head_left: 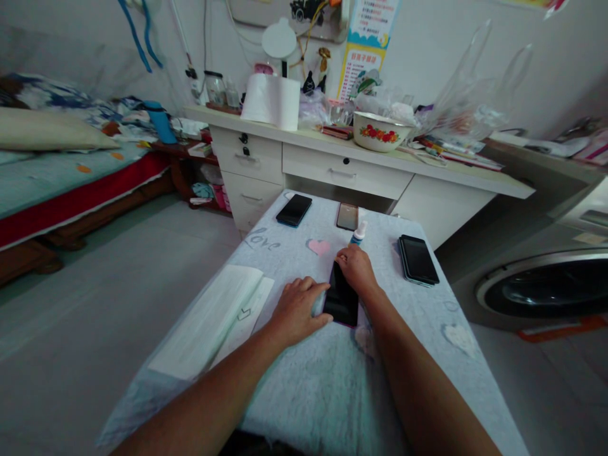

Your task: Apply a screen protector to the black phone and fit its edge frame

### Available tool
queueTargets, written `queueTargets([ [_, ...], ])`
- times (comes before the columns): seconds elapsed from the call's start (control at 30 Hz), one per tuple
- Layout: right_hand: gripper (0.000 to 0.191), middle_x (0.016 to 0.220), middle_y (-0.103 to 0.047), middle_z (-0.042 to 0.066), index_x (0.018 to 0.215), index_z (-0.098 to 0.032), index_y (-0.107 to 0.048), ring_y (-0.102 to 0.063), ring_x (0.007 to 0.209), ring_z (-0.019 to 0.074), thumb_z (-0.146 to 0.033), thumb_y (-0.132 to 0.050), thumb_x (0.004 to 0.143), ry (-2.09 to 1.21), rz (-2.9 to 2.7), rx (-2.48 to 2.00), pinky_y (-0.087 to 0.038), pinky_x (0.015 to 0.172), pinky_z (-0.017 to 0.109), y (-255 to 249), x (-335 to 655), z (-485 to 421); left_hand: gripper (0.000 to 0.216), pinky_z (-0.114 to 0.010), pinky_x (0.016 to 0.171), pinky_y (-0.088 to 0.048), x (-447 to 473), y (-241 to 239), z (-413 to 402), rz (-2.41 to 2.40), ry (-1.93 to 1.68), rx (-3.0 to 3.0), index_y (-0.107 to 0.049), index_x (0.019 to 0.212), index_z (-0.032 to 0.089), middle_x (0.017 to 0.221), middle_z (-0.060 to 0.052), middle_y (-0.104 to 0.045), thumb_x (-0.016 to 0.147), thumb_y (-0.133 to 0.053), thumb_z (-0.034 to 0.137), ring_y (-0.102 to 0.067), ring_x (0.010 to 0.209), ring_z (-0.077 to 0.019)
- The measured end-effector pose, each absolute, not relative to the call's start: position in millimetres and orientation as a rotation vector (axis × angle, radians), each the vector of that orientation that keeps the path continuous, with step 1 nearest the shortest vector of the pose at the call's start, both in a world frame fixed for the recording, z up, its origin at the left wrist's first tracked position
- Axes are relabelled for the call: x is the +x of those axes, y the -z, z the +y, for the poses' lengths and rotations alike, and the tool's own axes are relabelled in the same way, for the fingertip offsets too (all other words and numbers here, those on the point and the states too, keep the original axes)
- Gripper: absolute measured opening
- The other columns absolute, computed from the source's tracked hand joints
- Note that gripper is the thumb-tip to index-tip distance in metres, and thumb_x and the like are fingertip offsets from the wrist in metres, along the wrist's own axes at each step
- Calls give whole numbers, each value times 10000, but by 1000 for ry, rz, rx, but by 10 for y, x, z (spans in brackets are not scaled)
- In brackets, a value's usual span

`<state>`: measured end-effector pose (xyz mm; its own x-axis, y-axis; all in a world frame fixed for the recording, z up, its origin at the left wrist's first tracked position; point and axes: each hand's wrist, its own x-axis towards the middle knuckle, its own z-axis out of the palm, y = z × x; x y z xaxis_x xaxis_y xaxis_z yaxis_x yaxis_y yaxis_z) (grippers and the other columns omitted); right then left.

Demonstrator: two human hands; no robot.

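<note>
A dark phone (341, 299) lies face up on the pale cloth-covered table (304, 380) in front of me. My left hand (298, 310) rests beside its left edge, fingers curled and pressed against the phone's side. My right hand (356, 269) is closed over the phone's far end, fingertips hidden. A small bottle with a white cap and blue label (358, 234) stands just beyond my right hand.
Three more phones lie on the table: far left (294, 209), far middle (347, 216), right (418, 259). White paper sheets (209, 320) lie at the left. Behind stand a cluttered white desk (342, 168), a bed (57, 171) and a washing machine (546, 288).
</note>
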<state>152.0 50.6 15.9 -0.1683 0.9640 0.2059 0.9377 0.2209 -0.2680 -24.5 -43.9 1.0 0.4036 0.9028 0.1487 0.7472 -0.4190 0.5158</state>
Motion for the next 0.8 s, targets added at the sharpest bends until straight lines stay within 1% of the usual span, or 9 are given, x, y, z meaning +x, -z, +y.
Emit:
queueTargets([
  [0.17, 172, 917, -647, 89, 887, -152, -730, -591, 835, 162, -224, -573, 884, -110, -2150, -1774, -386, 749, 238, -176, 1623, 477, 563, -381, 880, -391, -242, -13, -440, 1412, -572, 2309, -554, 1269, 285, 1089, -45, -572, 742, -705, 411, -509, 1028, -255],
  [0.47, 171, 877, -640, 72, 870, -174, -740, -583, 792, 152, -248, -586, 871, -112, -2064, -1923, -366, 705, 234, -153, 1953, 363, 556, -382, 887, -395, -232, -6, -452, 1435, -569, 2289, -568, 1258, 271, 1090, -51, -574, 738, -703, 415, -507, 1027, -257],
  [0.8, 179, 836, -614, 56, 846, -157, -721, -563, 777, 146, -218, -556, 875, -82, -1954, -1797, -373, 721, 236, -25, 1997, 294, 558, -381, 896, -396, -239, -20, -448, 1423, -587, 2265, -577, 1252, 275, 1087, -42, -579, 726, -710, 402, -508, 1031, -252],
])
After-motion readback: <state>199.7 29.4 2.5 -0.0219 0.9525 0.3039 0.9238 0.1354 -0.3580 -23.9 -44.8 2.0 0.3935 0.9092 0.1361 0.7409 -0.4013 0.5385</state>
